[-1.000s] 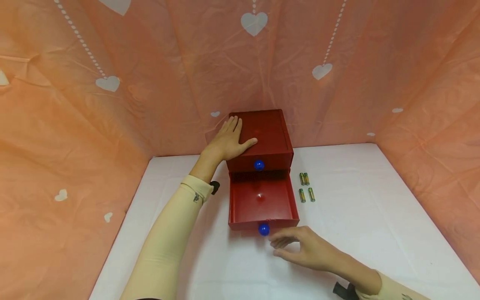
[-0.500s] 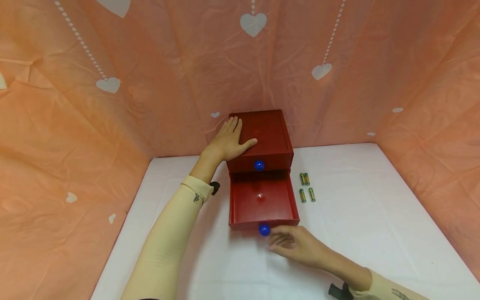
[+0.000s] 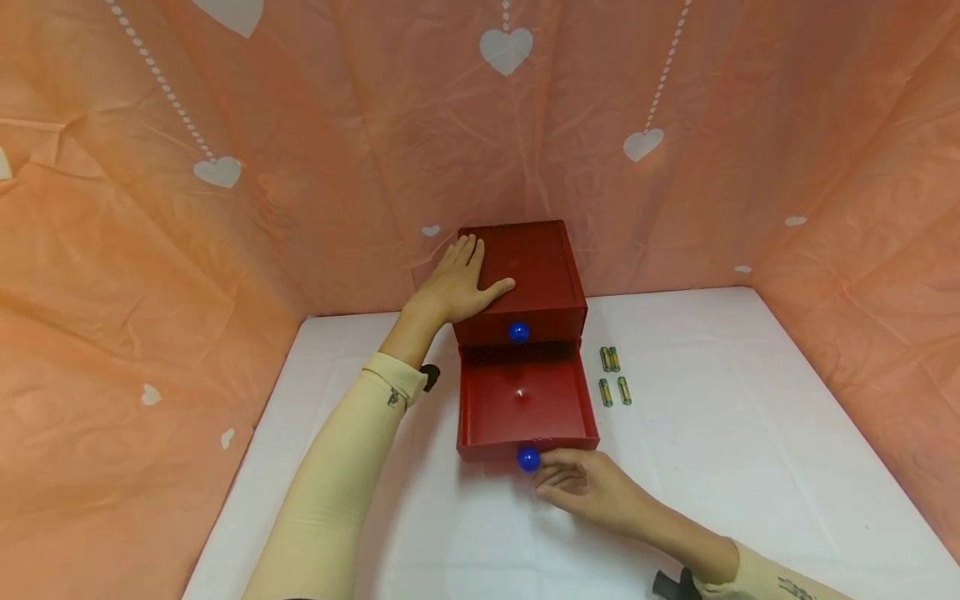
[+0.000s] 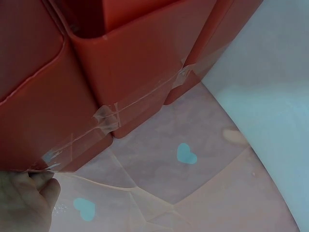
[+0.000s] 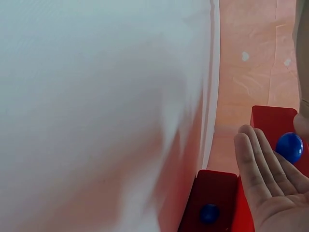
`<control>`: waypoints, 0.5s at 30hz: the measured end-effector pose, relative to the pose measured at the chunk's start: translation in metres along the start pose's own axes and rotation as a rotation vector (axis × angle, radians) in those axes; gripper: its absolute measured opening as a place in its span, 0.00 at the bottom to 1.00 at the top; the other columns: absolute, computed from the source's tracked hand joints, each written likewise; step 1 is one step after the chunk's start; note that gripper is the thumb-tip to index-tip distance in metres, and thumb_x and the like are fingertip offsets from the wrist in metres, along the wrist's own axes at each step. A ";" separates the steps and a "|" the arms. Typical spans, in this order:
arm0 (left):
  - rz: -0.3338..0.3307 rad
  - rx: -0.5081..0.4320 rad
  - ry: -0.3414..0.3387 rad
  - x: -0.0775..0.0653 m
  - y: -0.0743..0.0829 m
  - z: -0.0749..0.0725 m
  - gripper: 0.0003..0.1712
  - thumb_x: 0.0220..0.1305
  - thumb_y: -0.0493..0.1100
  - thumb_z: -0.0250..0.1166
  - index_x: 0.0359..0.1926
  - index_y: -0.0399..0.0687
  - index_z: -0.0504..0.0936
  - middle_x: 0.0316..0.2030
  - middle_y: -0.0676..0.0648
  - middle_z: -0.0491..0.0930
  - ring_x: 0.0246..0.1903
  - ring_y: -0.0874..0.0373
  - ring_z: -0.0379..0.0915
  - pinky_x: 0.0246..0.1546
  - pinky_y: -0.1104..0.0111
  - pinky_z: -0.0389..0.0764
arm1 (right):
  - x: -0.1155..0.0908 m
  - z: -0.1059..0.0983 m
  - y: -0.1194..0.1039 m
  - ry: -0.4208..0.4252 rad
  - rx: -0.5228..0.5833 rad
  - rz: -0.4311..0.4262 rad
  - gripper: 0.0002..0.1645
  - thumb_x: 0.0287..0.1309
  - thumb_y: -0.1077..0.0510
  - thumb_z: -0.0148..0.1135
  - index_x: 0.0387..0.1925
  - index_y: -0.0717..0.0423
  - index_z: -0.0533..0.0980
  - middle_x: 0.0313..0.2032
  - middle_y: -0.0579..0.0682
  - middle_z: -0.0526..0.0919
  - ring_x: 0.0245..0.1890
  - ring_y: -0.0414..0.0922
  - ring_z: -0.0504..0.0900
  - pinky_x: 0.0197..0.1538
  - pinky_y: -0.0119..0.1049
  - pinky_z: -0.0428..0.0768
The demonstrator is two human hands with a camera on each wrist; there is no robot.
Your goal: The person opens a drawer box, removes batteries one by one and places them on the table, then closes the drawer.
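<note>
Head view: lower drawer [image 3: 495,417], red, one unit, stands slid out at the six o'clock side of the cabinet [image 3: 536,258]. Blue knob [image 3: 528,459], on its front.

Right hand [image 3: 600,492], at four o'clock of that knob: nearer than a second ago, index fingertip now just beside it; contact uncertain. Fingers loosely bent, grasping nothing. Drawer position matches the earlier frames; by judgement, work centres on this knob, the drawer's travel as yet unaffected.

Left hand [image 3: 453,283], at eleven o'clock of the drawer: spread flat on the cabinet top, unmoved, gripping nothing; apparently a brace.

Batteries [image 3: 606,360], four, at two o'clock outside the drawer, unmoved. Upper knob [image 3: 519,332], twelve o'clock.
</note>
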State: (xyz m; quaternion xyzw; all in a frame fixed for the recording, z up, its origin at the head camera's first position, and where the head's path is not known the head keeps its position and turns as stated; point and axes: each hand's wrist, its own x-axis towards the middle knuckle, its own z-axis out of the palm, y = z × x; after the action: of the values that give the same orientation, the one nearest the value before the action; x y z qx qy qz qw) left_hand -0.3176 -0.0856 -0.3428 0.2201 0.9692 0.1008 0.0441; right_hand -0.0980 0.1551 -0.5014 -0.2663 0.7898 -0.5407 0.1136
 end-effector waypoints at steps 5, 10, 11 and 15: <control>-0.001 -0.009 0.003 -0.001 0.000 0.000 0.59 0.78 0.77 0.43 0.87 0.41 0.36 0.87 0.40 0.31 0.86 0.50 0.20 0.84 0.61 0.26 | 0.003 -0.001 -0.003 0.031 -0.021 0.017 0.21 0.70 0.56 0.72 0.56 0.69 0.84 0.46 0.55 0.91 0.45 0.39 0.90 0.52 0.30 0.88; -0.001 -0.010 0.002 0.000 0.000 0.001 0.59 0.78 0.77 0.43 0.87 0.41 0.36 0.87 0.40 0.31 0.86 0.50 0.20 0.84 0.61 0.26 | 0.008 -0.001 -0.005 0.057 -0.018 0.013 0.19 0.70 0.58 0.72 0.54 0.69 0.85 0.44 0.53 0.92 0.43 0.41 0.91 0.50 0.30 0.88; -0.002 -0.011 0.002 0.000 0.000 0.001 0.59 0.78 0.77 0.43 0.87 0.41 0.36 0.87 0.40 0.31 0.86 0.50 0.20 0.84 0.61 0.26 | 0.010 -0.001 -0.005 0.064 -0.017 0.009 0.19 0.71 0.58 0.72 0.54 0.69 0.85 0.44 0.53 0.92 0.43 0.42 0.91 0.50 0.31 0.89; -0.005 -0.018 0.003 0.000 0.000 0.001 0.59 0.78 0.77 0.43 0.87 0.42 0.36 0.87 0.41 0.31 0.86 0.51 0.20 0.84 0.62 0.25 | 0.014 -0.002 -0.005 0.088 -0.004 0.013 0.18 0.71 0.58 0.71 0.53 0.70 0.85 0.43 0.54 0.93 0.42 0.45 0.92 0.49 0.31 0.89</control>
State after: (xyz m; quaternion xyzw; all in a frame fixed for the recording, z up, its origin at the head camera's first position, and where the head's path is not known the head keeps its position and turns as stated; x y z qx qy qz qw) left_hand -0.3174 -0.0857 -0.3442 0.2170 0.9689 0.1097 0.0449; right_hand -0.1097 0.1479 -0.4946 -0.2375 0.7967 -0.5497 0.0818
